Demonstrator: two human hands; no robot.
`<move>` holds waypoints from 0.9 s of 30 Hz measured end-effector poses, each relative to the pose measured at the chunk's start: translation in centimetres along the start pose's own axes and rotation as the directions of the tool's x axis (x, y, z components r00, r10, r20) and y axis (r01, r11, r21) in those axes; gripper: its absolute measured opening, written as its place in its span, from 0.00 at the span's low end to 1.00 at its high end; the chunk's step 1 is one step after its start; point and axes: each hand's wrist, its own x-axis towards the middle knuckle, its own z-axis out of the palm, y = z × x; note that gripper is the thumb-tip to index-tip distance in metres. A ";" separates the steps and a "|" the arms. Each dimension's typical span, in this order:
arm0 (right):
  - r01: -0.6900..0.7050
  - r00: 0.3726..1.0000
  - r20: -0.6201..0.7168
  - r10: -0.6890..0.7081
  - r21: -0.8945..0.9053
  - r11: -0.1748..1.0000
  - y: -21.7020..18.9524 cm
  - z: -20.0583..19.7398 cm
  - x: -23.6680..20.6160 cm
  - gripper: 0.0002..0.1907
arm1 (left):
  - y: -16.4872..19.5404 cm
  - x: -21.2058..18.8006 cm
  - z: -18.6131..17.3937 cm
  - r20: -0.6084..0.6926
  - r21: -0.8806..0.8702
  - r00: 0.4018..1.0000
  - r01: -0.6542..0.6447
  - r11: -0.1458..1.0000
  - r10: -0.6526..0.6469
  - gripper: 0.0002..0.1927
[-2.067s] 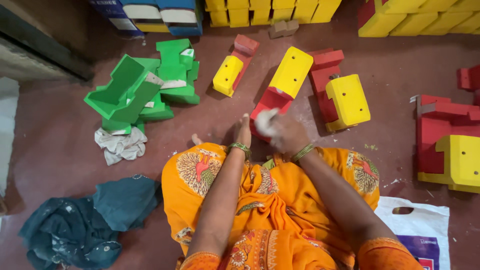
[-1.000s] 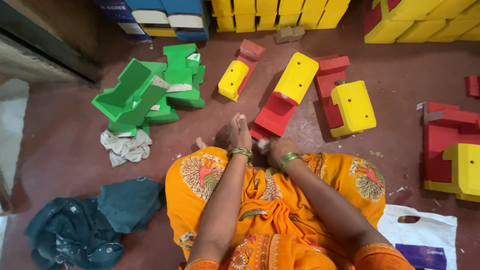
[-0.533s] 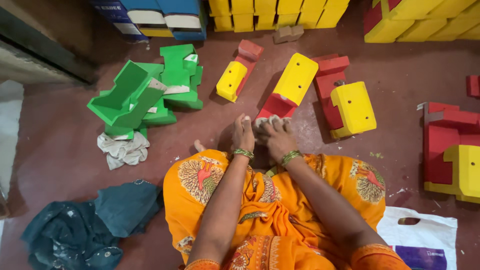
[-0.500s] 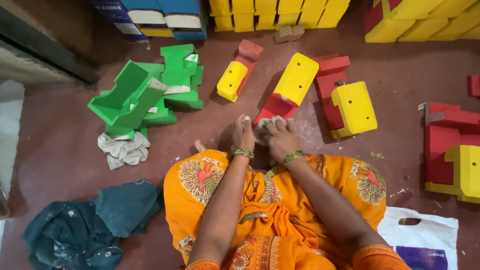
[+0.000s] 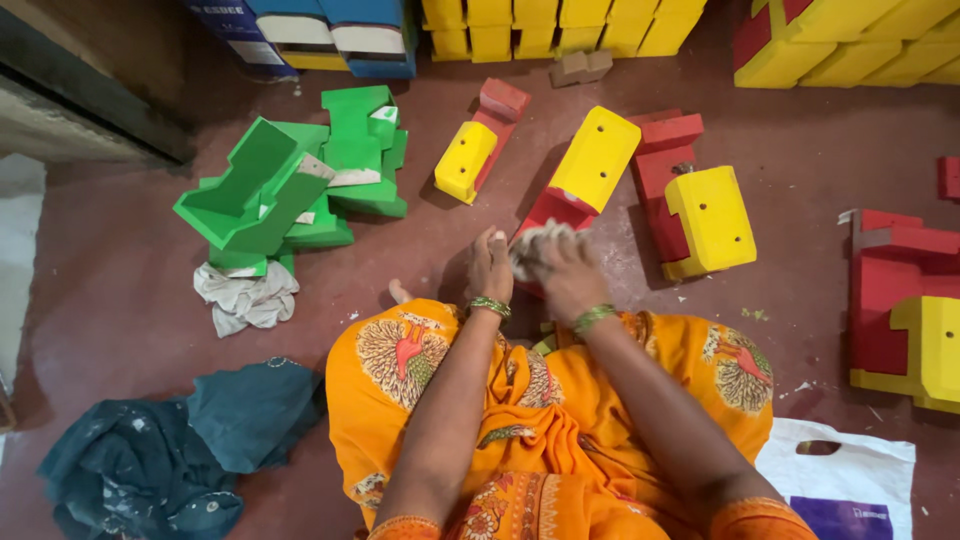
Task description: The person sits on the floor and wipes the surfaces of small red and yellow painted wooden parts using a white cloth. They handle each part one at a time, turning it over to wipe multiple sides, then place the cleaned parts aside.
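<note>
The right hand (image 5: 568, 272) is closed around a whitish rag (image 5: 538, 245) pressed on the red-and-yellow block (image 5: 575, 190) lying on the floor before the knees; the left hand (image 5: 490, 268) rests flat and open beside it; unbraced, the block could skid.

One view only: head cam, worn by the person, looking nearly straight down over their own orange-clad lap (image 5: 560, 420) to the dark red floor (image 5: 130, 290). Near at the bottom edge: forearms and both hands mid-frame. Farther toward the top edge: green blocks (image 5: 290, 180) upper left, yellow boxes (image 5: 560, 25) along the top. No 2nd view, so no overlap.
</note>
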 end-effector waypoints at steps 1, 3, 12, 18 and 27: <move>0.002 1.000 -0.016 -0.001 0.062 0.998 -0.3 0.6 0.0 0.22 | -0.1 0.0 -0.1 0.011 -0.005 1.000 0.002 1.000 -0.002 0.29; 0.005 0.999 -0.043 0.003 0.187 0.982 -0.7 1.4 -0.1 0.19 | -0.3 0.1 -0.2 -0.005 -0.055 1.000 -0.027 0.998 0.027 0.29; -0.626 0.670 0.566 0.481 0.082 0.775 5.5 -0.6 -0.9 0.16 | -0.8 0.1 0.0 0.000 -0.053 0.998 -0.065 0.996 0.065 0.30; -0.765 0.643 0.428 0.635 0.336 0.549 8.2 1.1 -2.0 0.24 | 0.7 -1.2 0.3 0.376 0.554 0.851 -0.523 0.647 0.366 0.35; -0.388 0.568 0.372 0.734 0.908 -0.160 7.6 2.8 -1.4 0.16 | 0.5 -1.8 2.6 0.747 0.535 0.610 -0.788 0.305 0.264 0.41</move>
